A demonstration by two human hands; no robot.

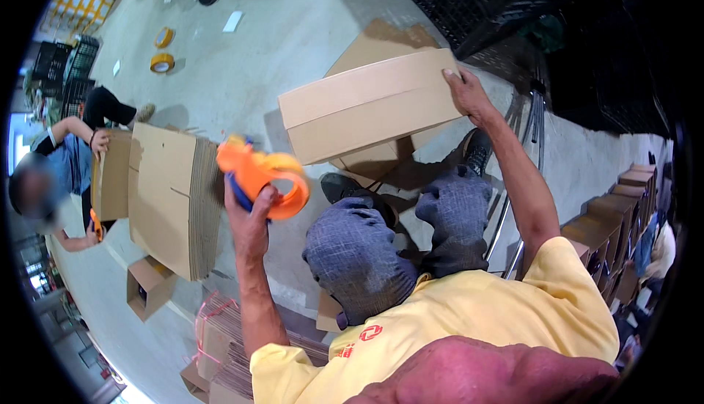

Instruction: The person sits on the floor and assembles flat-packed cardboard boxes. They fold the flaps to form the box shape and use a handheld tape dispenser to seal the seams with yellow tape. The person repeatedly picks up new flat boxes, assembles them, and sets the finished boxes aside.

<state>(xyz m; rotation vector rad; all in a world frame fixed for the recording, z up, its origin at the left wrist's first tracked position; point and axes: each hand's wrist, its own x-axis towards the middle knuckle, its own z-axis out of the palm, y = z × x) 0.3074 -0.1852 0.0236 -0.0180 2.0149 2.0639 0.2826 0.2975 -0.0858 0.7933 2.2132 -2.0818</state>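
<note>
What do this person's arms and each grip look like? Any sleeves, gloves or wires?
Short, loose yellow sleeves end above bare forearms. The left grip and right grip are human and ungloved. No watch, band or cable shows on either arm.

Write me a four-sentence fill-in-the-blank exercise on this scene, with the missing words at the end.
1. The left hand grips a tape dispenser coloured blue and ____.
2. The right hand holds the cardboard box by its ____ (left/right) end.
3. Lying on the floor are ____ (number) tape rolls.
4. The wearer's shirt is ____ (colour).

Missing words: orange; right; two; yellow.
</note>
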